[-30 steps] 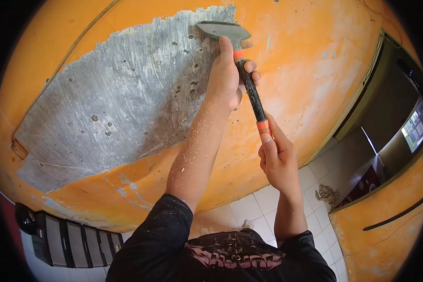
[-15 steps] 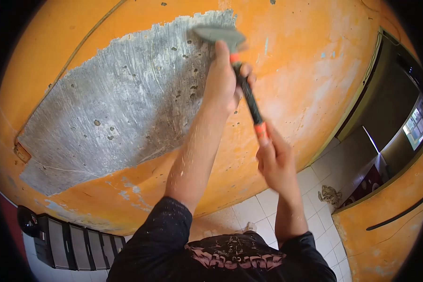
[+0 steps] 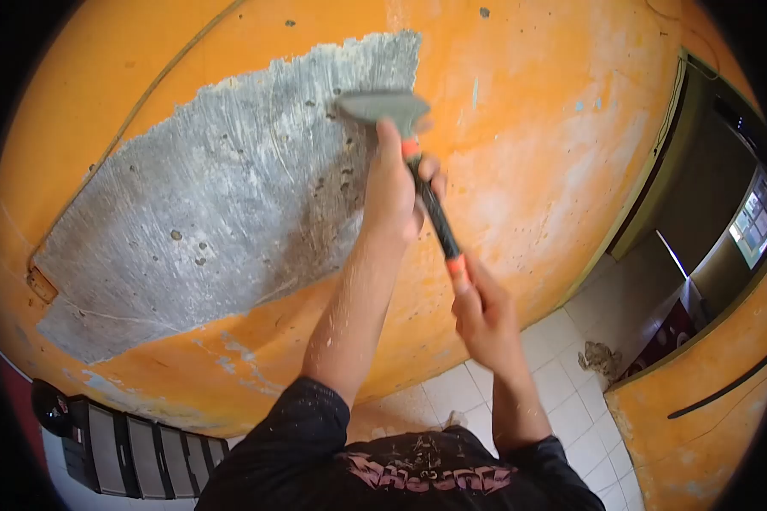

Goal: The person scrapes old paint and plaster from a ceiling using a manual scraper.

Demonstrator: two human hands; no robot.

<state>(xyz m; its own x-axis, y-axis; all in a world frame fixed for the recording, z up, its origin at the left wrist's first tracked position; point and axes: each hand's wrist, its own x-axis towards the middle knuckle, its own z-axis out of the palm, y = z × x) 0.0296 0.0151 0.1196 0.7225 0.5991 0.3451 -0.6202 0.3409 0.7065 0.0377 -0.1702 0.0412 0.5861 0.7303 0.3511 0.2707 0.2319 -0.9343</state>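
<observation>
Both hands hold a long-handled wall scraper [image 3: 435, 209] with a black grip, orange collars and a wide grey blade. My left hand [image 3: 392, 187] is closed round the upper handle, its thumb stretched up against the blade. Lower down, my right hand [image 3: 488, 319] wraps the handle's end by the orange collar. The blade lies over the bare grey patch [image 3: 230, 196] of the wall, close to its right edge; whether it touches is hard to tell. Ragged orange paint [image 3: 520, 170] borders the patch.
A cable [image 3: 136, 102] runs down the wall to a small wall box [image 3: 41, 285] at left. Dark drawers [image 3: 136, 451] stand at lower left. To the right is a doorway [image 3: 699, 170], with a crumpled cloth-like bundle [image 3: 601, 359] on the tiled floor [image 3: 562, 383].
Both hands and the scraper have moved down and slightly left. The blade has dropped from near the patch's top edge to lower on the grey surface.
</observation>
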